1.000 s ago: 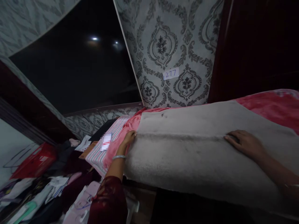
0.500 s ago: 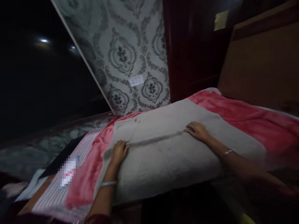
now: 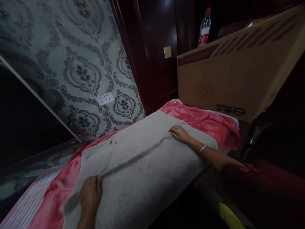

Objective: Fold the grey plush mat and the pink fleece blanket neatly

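A light grey fleecy cloth (image 3: 140,173) lies over a pink blanket (image 3: 57,190) and hangs down at the front. A dark crease runs across it between my two hands. My left hand (image 3: 90,192) is at the crease's near left end, fingers bent together and pinching the cloth. At the far right end, my right hand (image 3: 179,133), with a silver bracelet (image 3: 203,148) on the wrist, also has its fingers closed on the cloth. Small dark spots show on the cloth near its back edge.
Beyond the cloth is a patterned wall with a paper label (image 3: 105,99) reading 277. A large cardboard box (image 3: 214,79) stands at the right, a plastic bottle (image 3: 205,28) behind it. Striped fabric (image 3: 30,197) lies at the left. Something yellow (image 3: 230,216) shows low at the right.
My view has turned to the right, bringing the box and bottle into sight. Both hands stay at the ends of the crease, and the cloth looks much the same.
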{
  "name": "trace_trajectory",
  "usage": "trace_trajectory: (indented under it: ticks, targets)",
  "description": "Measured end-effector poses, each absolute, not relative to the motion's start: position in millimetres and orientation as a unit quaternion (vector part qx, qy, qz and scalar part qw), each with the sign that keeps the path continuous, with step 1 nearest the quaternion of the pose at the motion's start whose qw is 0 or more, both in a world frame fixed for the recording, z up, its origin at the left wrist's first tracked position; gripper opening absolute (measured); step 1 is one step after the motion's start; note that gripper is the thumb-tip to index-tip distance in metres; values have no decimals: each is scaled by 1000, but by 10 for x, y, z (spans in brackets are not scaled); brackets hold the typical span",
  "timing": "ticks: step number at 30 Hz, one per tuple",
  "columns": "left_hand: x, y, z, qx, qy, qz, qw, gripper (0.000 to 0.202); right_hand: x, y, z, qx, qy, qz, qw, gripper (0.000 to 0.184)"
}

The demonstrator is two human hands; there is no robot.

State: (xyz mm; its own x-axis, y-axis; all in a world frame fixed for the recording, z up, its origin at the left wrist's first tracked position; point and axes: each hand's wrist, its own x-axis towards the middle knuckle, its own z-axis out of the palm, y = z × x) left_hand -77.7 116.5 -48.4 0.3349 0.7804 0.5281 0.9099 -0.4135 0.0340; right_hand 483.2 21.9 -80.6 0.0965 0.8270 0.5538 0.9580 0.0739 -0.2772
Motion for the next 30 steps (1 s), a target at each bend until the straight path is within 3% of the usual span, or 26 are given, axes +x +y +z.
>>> trace_trajectory:
  ticks: [5,13,17,21,30]
  targets:
    - [-776,1186,-498,-804,-528,-243,126,27,5291,43,-803,-712,-612,-115,324,28]
    - [-775,1176,-498,-804,-533,-232,128,29,5302,102,-817,-670,-682,-89,280,34]
    - [-760,1166,-499,-806,-532,-224,130,31,5238,161,-762,-660,-711,-95,223,25]
    - [-763,1181,-516,-807,-534,-212,138,36,5200,171,-728,-669,-703,-103,216,18]
    - [-779,1188,-513,-801,-544,-209,134,40,5248,70,-645,-664,-708,-135,196,34]
